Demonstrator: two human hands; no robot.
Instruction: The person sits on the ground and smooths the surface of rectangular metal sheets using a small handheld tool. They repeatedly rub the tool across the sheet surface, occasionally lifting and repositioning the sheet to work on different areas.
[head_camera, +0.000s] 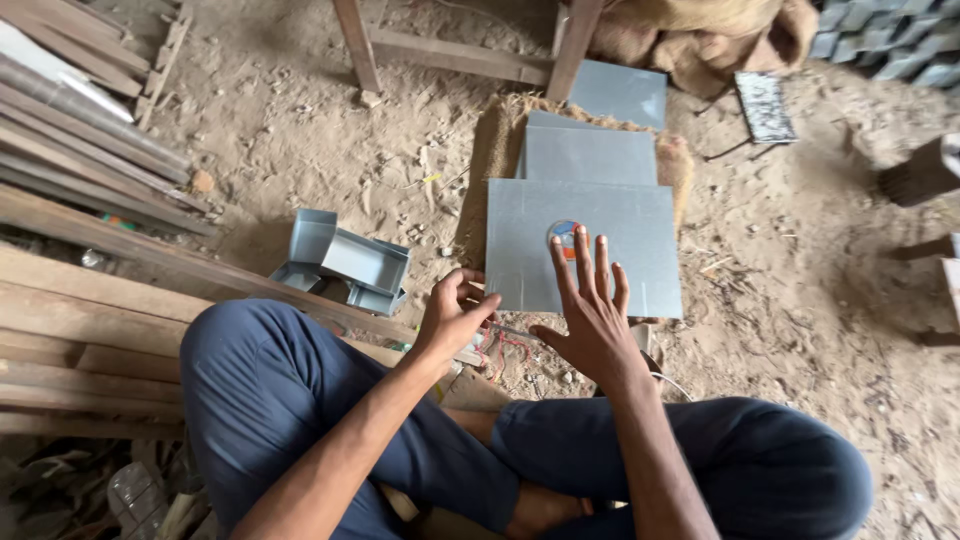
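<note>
Flat grey rectangular metal sheet (583, 247) laid on sandy floor (330, 140), within reach of crossed legs. Right hand (592, 318) spread open, grip released, held above sheet near edge. Left hand (452, 312) curled, pinching small item, unidentifiable. Round coloured disc (563, 236) rested on sheet. Folded grey metal trays (345, 262) set aside left.

Metal sheet (590, 235) laid on the floor (330, 140), round disc (563, 236) on it, more sheets (592, 152) stacked behind, folded metal trays (345, 262) to its left, timber planks (90, 150) piled farther left
</note>
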